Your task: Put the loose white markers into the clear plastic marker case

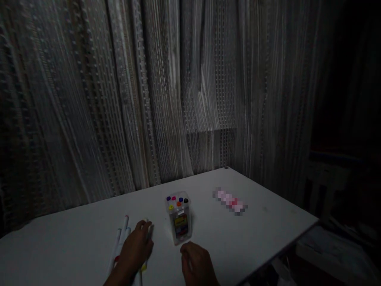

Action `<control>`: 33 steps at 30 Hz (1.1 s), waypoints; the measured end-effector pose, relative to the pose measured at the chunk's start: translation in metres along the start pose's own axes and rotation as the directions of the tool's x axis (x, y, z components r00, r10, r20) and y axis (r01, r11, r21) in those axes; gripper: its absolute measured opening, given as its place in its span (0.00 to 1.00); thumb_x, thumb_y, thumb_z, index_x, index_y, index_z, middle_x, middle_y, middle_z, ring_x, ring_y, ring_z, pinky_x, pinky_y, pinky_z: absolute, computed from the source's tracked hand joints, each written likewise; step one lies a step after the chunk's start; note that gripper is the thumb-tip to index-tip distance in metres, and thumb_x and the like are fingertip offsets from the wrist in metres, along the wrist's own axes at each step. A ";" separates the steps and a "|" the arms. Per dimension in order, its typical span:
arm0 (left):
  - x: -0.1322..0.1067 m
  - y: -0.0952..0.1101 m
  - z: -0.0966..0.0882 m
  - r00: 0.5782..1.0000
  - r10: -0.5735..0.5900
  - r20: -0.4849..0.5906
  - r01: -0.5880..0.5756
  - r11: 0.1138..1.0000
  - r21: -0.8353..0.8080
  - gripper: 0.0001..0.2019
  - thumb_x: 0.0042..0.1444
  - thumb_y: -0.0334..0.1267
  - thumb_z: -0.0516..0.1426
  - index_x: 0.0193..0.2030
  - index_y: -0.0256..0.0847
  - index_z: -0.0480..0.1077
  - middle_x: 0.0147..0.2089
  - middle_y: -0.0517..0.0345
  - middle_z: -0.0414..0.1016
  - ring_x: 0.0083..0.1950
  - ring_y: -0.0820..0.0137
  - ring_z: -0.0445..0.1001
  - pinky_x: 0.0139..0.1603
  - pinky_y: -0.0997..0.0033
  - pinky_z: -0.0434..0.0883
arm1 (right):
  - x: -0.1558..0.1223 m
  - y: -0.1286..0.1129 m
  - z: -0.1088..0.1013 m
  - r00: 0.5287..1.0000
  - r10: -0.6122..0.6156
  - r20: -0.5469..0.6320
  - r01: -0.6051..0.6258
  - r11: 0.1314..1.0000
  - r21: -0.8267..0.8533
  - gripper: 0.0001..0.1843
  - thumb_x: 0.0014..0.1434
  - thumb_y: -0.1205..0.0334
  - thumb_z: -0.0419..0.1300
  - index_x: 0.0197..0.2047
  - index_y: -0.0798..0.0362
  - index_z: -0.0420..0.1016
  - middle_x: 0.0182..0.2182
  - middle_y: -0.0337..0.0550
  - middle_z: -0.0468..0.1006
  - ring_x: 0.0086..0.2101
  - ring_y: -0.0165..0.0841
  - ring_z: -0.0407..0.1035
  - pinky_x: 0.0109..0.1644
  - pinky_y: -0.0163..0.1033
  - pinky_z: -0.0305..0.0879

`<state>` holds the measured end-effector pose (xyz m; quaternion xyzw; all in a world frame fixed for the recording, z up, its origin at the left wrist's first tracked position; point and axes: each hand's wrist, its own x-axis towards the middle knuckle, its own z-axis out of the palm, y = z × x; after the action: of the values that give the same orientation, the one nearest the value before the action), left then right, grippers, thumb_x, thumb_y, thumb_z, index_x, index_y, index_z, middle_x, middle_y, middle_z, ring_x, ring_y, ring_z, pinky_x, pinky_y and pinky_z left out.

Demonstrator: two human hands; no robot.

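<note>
A clear plastic marker box (179,216) stands upright on the white table (253,230), with several coloured caps showing at its top. My left hand (135,250) lies over loose white markers (121,238) to the left of the box, and its fingers are curled around one marker. My right hand (196,264) rests on the table just in front of the box, fingers bent inward, with nothing visible in it.
A small pink, blurred object (229,200) lies on the table to the right of the box. Pale patterned curtains (166,91) hang right behind the table. The table's right edge (297,238) drops into a dark area with dim shapes.
</note>
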<state>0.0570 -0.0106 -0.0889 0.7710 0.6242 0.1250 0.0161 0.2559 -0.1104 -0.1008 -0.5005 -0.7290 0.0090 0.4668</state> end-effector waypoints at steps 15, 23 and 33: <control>0.018 -0.005 -0.023 0.922 -0.320 -0.219 0.019 0.602 -0.799 0.21 0.44 0.48 0.55 0.44 0.41 0.67 0.34 0.54 0.72 0.27 0.68 0.72 0.26 0.71 0.67 | -0.002 -0.001 0.002 0.987 0.093 0.132 -0.090 0.996 -0.030 0.09 0.46 0.73 0.49 0.27 0.53 0.66 0.21 0.38 0.70 0.23 0.28 0.63 0.27 0.32 0.51; -0.008 0.024 -0.046 0.909 -0.416 0.017 0.076 0.127 -0.989 0.32 0.37 0.51 0.61 0.51 0.42 0.62 0.22 0.67 0.63 0.21 0.72 0.67 0.20 0.76 0.62 | -0.006 0.001 0.006 0.982 0.018 0.187 -0.036 0.995 0.095 0.26 0.48 0.68 0.53 0.53 0.54 0.62 0.26 0.38 0.72 0.27 0.31 0.67 0.31 0.32 0.60; -0.066 0.077 -0.045 0.964 -0.250 0.094 0.103 0.023 -0.994 0.38 0.40 0.57 0.58 0.57 0.42 0.57 0.32 0.55 0.74 0.29 0.66 0.73 0.28 0.70 0.70 | 0.010 -0.037 -0.030 0.958 -0.251 -0.137 0.269 0.954 0.130 0.15 0.58 0.63 0.52 0.50 0.49 0.66 0.39 0.45 0.77 0.39 0.33 0.71 0.40 0.33 0.67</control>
<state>0.1085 -0.0975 -0.0427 0.4549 0.4554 0.5577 0.5241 0.2497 -0.1352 -0.0591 -0.3638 -0.7569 -0.0286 0.5422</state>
